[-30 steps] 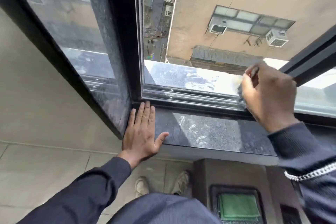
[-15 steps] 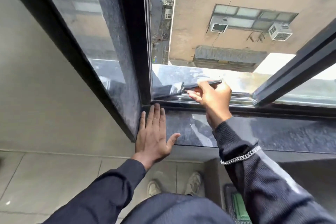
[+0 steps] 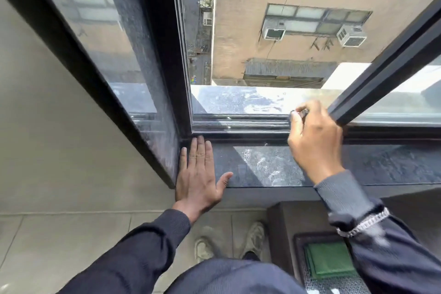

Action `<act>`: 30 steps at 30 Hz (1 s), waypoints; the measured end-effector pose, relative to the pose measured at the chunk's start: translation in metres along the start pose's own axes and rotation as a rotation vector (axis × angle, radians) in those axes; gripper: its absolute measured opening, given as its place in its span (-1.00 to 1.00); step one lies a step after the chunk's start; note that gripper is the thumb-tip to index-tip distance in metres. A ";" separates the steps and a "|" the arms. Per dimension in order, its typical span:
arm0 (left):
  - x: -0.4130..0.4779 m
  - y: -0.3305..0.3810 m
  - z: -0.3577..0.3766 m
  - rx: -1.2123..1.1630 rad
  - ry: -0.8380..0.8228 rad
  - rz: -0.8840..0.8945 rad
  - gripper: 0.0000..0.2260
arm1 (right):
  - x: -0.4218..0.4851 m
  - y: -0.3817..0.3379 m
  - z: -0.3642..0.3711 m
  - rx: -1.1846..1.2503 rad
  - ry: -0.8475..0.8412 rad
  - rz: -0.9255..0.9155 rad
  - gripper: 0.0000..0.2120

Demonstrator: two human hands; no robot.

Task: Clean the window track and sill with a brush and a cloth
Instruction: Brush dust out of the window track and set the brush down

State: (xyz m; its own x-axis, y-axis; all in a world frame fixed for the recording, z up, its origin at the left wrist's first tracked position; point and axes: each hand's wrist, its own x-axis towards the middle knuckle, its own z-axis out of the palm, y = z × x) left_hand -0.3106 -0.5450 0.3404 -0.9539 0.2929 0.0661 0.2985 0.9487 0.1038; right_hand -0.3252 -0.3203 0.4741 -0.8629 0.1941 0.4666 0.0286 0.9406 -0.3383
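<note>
Since half a second ago, right hand (image 3: pixel 315 141) has shifted rightward along the window track (image 3: pixel 238 123), fingers closed on a brush (image 3: pixel 301 112), mostly hidden. Green cloth (image 3: pixel 330 259) partly covered by sleeve. Left hand (image 3: pixel 199 174) flat, fingers spread, on sill (image 3: pixel 393 164).
</note>
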 end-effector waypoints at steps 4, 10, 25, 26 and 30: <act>-0.001 -0.001 -0.001 -0.019 -0.012 -0.018 -0.18 | -0.012 -0.049 0.021 0.195 -0.067 -0.087 -0.95; 0.002 0.016 -0.028 -0.552 0.200 -0.121 -0.35 | -0.004 -0.029 0.014 0.892 0.080 0.487 -0.89; 0.082 0.254 -0.065 -1.704 -0.438 -0.563 -0.92 | -0.065 0.238 -0.098 1.354 0.207 1.122 -0.90; 0.087 0.273 -0.062 -1.670 -0.459 -0.549 -0.90 | -0.066 0.256 -0.101 1.360 0.235 1.152 -0.90; 0.107 0.331 -0.043 -1.543 -0.491 -0.569 -0.85 | -0.063 0.310 -0.096 1.331 0.271 1.269 -0.91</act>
State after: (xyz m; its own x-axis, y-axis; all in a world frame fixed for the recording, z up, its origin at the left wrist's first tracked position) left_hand -0.3124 -0.2052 0.4241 -0.7744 0.2711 -0.5718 -0.5841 0.0413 0.8106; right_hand -0.2136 -0.0141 0.4187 -0.5465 0.6784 -0.4910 0.0308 -0.5697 -0.8213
